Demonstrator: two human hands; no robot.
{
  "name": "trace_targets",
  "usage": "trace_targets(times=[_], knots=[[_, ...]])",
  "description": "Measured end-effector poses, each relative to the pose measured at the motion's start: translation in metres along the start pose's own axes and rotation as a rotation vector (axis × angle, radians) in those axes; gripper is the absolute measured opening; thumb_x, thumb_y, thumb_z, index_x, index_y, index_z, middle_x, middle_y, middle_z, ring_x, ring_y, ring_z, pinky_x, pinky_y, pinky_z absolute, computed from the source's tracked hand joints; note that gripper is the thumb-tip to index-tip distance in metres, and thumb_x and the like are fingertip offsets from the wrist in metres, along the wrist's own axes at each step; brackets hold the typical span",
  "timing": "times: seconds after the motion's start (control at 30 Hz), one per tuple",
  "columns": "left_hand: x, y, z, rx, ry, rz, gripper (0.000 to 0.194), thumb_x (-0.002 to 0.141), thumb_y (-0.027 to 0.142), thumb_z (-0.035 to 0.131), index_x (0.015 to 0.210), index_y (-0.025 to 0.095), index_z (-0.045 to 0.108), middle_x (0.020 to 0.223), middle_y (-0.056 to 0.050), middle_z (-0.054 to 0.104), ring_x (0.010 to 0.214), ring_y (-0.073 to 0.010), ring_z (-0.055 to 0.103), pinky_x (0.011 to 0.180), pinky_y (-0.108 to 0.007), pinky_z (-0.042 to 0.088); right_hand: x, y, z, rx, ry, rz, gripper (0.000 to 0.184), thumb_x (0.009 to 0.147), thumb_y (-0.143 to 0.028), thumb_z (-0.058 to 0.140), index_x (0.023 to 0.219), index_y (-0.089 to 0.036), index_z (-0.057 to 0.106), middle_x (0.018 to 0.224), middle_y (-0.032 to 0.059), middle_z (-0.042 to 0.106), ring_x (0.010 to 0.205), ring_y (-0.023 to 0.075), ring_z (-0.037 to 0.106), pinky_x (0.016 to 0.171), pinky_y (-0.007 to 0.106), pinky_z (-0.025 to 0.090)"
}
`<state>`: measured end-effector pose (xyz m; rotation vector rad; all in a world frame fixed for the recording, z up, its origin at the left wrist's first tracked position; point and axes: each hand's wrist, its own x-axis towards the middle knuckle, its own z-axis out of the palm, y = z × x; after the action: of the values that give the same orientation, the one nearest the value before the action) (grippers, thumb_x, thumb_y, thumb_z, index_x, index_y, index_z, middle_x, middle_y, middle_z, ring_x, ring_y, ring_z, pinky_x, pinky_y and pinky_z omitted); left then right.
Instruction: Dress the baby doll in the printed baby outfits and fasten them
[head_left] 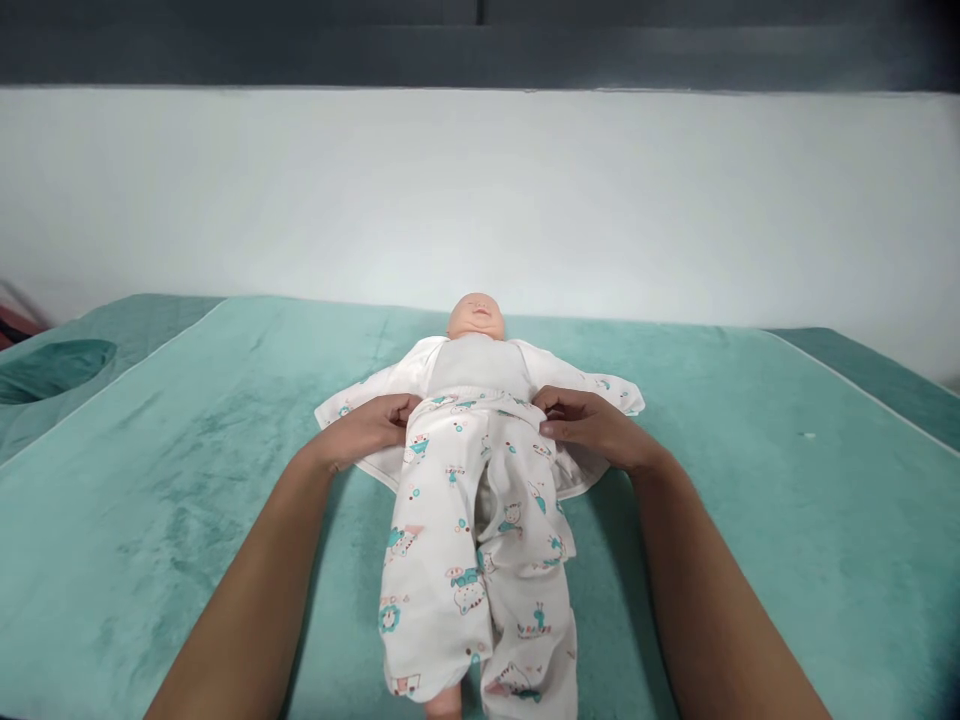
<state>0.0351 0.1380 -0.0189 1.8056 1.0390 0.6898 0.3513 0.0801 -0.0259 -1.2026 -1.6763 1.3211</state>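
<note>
A baby doll [477, 316] lies on its back, head away from me. White baby pants [442, 520] with teal and red animal prints cover its legs up to the waist. One doll foot shows below the left leg; the right leg's end runs out of view. My left hand [379, 428] pinches the left side of the waistband, and my right hand [577, 420] pinches the right side. A white printed baby shirt [394, 380] lies spread open under the doll, its sleeves out to both sides. The doll's pale torso [480, 365] shows between its fronts.
A teal plush cover [187, 520] spreads under the doll. Behind it stands a white wall [480, 190] with a dark band [300, 55] above. Teal fabric with a rounded hollow [56, 370] is at the far left.
</note>
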Motion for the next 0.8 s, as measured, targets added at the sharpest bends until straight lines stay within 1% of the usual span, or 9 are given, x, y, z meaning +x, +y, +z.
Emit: trace_targets(times=[0.1, 0.2, 0.3, 0.4, 0.53, 0.63, 0.67, 0.73, 0.8], knots=[[-0.002, 0.003, -0.002, -0.079, -0.158, -0.035, 0.013, 0.061, 0.032, 0.071, 0.069, 0.022, 0.066, 0.072, -0.002, 0.070, 0.073, -0.0228, 0.065, 0.066, -0.034, 0.054, -0.002, 0.001, -0.004, -0.020, -0.083, 0.028, 0.031, 0.078, -0.048, 0.072, 0.080, -0.019, 0.061, 0.079, 0.0002, 0.056, 0.076, 0.0171, 0.050, 0.070, 0.029, 0.039], [-0.003, 0.005, -0.004, -0.107, -0.148, -0.039, 0.016, 0.061, 0.033, 0.073, 0.071, 0.023, 0.068, 0.074, -0.003, 0.071, 0.075, -0.0238, 0.066, 0.069, -0.036, 0.055, -0.002, 0.005, -0.007, -0.069, -0.071, 0.048, 0.042, 0.085, -0.057, 0.060, 0.069, -0.019, 0.057, 0.069, -0.0013, 0.051, 0.068, 0.0153, 0.046, 0.066, 0.028, 0.036], [-0.005, 0.005, -0.006, -0.112, -0.170, -0.059, 0.017, 0.062, 0.034, 0.074, 0.074, 0.022, 0.069, 0.077, -0.004, 0.072, 0.077, -0.0239, 0.066, 0.071, -0.037, 0.055, -0.001, 0.010, -0.008, -0.071, -0.040, 0.047, 0.046, 0.087, -0.060, 0.055, 0.067, -0.018, 0.057, 0.066, -0.0014, 0.051, 0.065, 0.0148, 0.046, 0.064, 0.029, 0.037], [-0.005, 0.004, -0.005, -0.155, -0.173, -0.049, 0.016, 0.064, 0.033, 0.072, 0.075, 0.022, 0.069, 0.080, -0.005, 0.072, 0.079, -0.0240, 0.066, 0.072, -0.037, 0.055, -0.001, 0.013, -0.006, -0.051, 0.004, 0.051, 0.044, 0.087, -0.057, 0.058, 0.067, -0.018, 0.056, 0.063, -0.0021, 0.051, 0.060, 0.0135, 0.045, 0.061, 0.028, 0.037], [-0.003, -0.004, -0.003, -0.199, -0.154, -0.039, 0.016, 0.069, 0.030, 0.067, 0.082, 0.020, 0.069, 0.082, -0.005, 0.070, 0.080, -0.0226, 0.065, 0.069, -0.034, 0.052, 0.001, 0.011, 0.002, 0.011, 0.040, 0.039, 0.031, 0.080, -0.047, 0.068, 0.073, -0.018, 0.062, 0.070, -0.0013, 0.056, 0.064, 0.0130, 0.047, 0.062, 0.027, 0.039], [0.001, -0.012, -0.001, -0.191, -0.119, -0.028, 0.011, 0.073, 0.027, 0.064, 0.082, 0.020, 0.067, 0.082, -0.003, 0.067, 0.077, -0.0193, 0.062, 0.067, -0.030, 0.048, 0.004, 0.006, 0.009, 0.045, 0.085, -0.011, 0.028, 0.080, -0.045, 0.070, 0.074, -0.018, 0.062, 0.072, -0.0010, 0.055, 0.067, 0.0135, 0.047, 0.062, 0.028, 0.039], [0.003, -0.014, 0.000, -0.186, -0.082, -0.016, 0.010, 0.074, 0.026, 0.063, 0.081, 0.020, 0.066, 0.082, -0.002, 0.066, 0.076, -0.0184, 0.061, 0.067, -0.029, 0.047, 0.005, 0.003, 0.011, 0.046, 0.096, -0.031, 0.028, 0.081, -0.045, 0.069, 0.074, -0.019, 0.062, 0.072, -0.0008, 0.054, 0.067, 0.0139, 0.046, 0.062, 0.028, 0.038], [0.007, -0.016, 0.003, -0.182, 0.036, 0.030, 0.010, 0.078, 0.028, 0.062, 0.083, 0.021, 0.066, 0.083, -0.002, 0.065, 0.077, -0.0178, 0.059, 0.068, -0.029, 0.045, 0.007, -0.005, 0.015, 0.029, 0.099, -0.070, 0.027, 0.082, -0.046, 0.068, 0.076, -0.019, 0.063, 0.074, 0.0000, 0.054, 0.069, 0.0149, 0.047, 0.062, 0.029, 0.039], [0.009, -0.015, 0.007, -0.142, 0.127, 0.096, 0.014, 0.082, 0.033, 0.061, 0.087, 0.021, 0.067, 0.086, -0.003, 0.064, 0.082, -0.0185, 0.058, 0.073, -0.030, 0.045, 0.008, -0.015, 0.019, -0.022, 0.065, -0.103, 0.024, 0.079, -0.043, 0.071, 0.079, -0.020, 0.066, 0.078, 0.0005, 0.057, 0.072, 0.0161, 0.049, 0.065, 0.030, 0.040]])
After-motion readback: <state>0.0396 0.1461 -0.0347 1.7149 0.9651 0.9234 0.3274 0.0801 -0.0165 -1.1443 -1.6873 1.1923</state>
